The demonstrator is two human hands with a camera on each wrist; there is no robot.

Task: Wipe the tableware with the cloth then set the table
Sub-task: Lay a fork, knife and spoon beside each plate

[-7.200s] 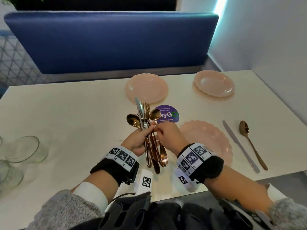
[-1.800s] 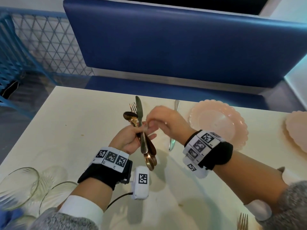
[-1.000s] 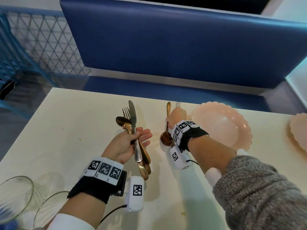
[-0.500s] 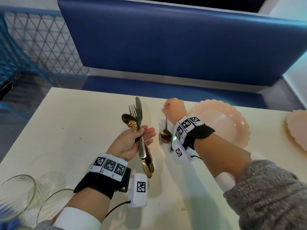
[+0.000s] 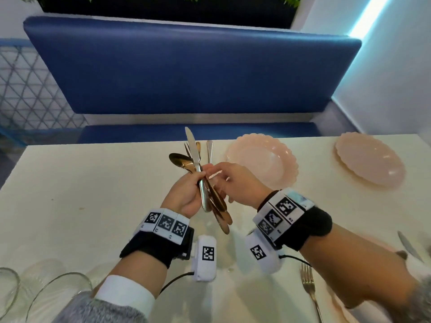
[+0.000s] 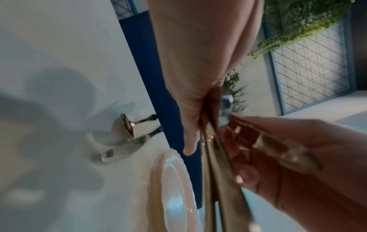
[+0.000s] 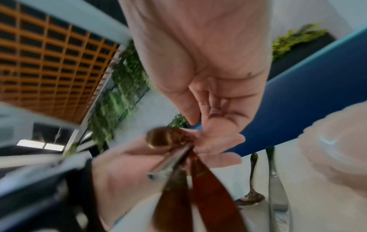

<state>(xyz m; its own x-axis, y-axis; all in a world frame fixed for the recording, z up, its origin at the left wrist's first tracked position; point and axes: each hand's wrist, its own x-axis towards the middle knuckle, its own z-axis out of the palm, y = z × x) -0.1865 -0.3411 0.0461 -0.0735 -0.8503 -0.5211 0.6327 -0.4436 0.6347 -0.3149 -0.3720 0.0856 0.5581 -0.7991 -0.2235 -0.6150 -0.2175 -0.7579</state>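
Observation:
My left hand grips a bundle of cutlery upright above the table: a silver knife, a gold spoon and a fork behind them. My right hand has reached across, and its thumb and fingers pinch the bundle just above my left fingers; which piece they hold is hidden. The right wrist view shows the bundle between both hands. A gold spoon and a knife lie side by side on the table left of a pink plate.
A second pink plate sits at the far right. A fork and a knife lie near the front right. Clear glasses stand at the front left. A blue bench lines the table's far side.
My right hand has left the gold spoon lying beside the knife on the table and has come back to the bundle in my left hand.

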